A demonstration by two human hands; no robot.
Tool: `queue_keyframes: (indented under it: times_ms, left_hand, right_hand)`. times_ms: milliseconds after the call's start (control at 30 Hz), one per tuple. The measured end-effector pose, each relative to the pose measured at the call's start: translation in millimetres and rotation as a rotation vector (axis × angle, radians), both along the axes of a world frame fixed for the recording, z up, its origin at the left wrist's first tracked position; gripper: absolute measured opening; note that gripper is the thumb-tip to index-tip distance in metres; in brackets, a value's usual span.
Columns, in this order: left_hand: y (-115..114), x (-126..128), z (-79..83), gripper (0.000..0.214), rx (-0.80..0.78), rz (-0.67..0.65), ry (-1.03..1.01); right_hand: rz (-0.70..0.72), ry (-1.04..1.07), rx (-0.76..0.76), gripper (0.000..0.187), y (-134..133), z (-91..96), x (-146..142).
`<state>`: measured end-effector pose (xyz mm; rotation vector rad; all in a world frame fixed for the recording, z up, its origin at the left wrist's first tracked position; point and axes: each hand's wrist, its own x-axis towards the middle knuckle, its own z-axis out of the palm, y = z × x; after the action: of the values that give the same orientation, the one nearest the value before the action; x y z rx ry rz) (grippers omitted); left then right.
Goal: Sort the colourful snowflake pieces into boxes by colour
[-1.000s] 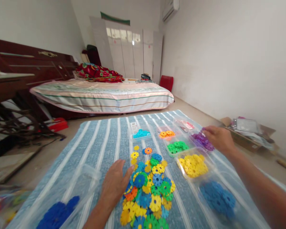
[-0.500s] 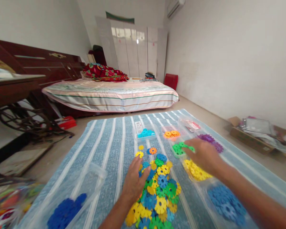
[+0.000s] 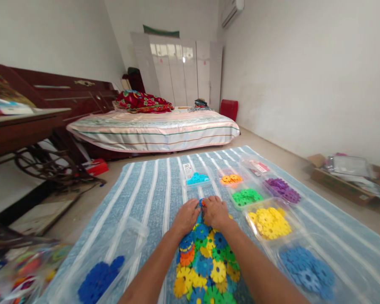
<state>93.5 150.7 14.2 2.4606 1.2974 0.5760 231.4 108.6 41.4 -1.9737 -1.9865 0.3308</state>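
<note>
Across striped cloth, with colours kept apart in clear boxes, presumably against mixing, beside the pile of discs. At its far end, with left hand and right hand nearly meeting, fingers curled inward; cannot tell whether holding anything.
</note>
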Motion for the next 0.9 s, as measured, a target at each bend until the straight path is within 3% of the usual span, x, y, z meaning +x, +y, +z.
queue_keyframes:
  times_ms: [233, 400, 500, 633, 900]
  left_hand:
    - [-36.5, -12.6, 2.2, 0.043, -0.161, 0.030, -0.226]
    - [-49.0, -17.3, 2.2, 0.047, -0.227, 0.117, -0.354]
    - [-52.3, -21.4, 1.4, 0.045, -0.165, 0.172, -0.331]
    - [-59.1, -26.2, -3.6, 0.042, -0.132, 0.202, -0.305]
    - [-72.0, -27.3, -11.0, 0.040, -0.208, 0.215, -0.520]
  right_hand:
    - [0.096, 0.057, 0.019, 0.019, -43.2, -4.5, 2.3]
    - [0.196, 0.249, 0.230, 0.020, -72.1, -11.5, 3.4]
    - [0.077, 0.219, 0.341, 0.022, -76.6, -19.0, 10.4]
    - [-0.132, 0.095, 0.247, 0.024, -75.0, -23.5, 20.8]
    - [-0.035, 0.197, 0.201, 0.027, -93.5, -24.4, -1.7]
